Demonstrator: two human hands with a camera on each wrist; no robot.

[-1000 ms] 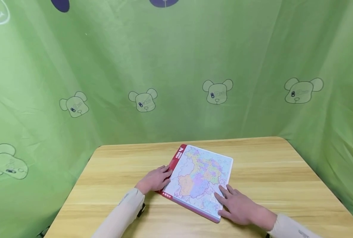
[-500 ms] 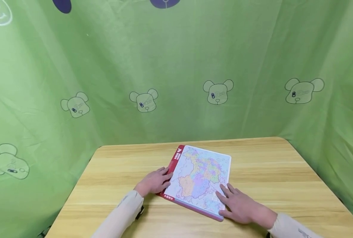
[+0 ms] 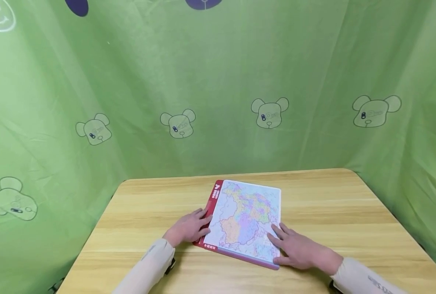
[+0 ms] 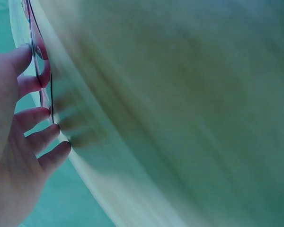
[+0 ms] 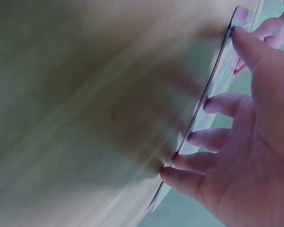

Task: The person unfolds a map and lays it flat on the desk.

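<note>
Two flat-fingered hands, left hand (image 3: 189, 227) and right hand (image 3: 295, 247), press a map board (image 3: 245, 218) on a wooden table (image 3: 335, 212), green curtain (image 3: 218, 81) behind.

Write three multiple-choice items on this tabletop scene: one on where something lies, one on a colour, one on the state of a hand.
1. Where does the map board lie?
A. Flat on the wooden table, near its middle
B. Propped upright against the green cloth
C. On the floor beside the table

2. What colour is the strip along the board's left edge?
A. Blue
B. Red
C. Black

3. How is the right hand placed?
A. Clenched in a fist, off the board
B. Raised in the air above the table
C. Fingers spread, resting on the board's near right corner

Answers: 1 A, the head view shows the board flat on the tabletop. 2 B, a red band runs beside the left hand. 3 C, the straight fingers lie on the board's corner.
</note>
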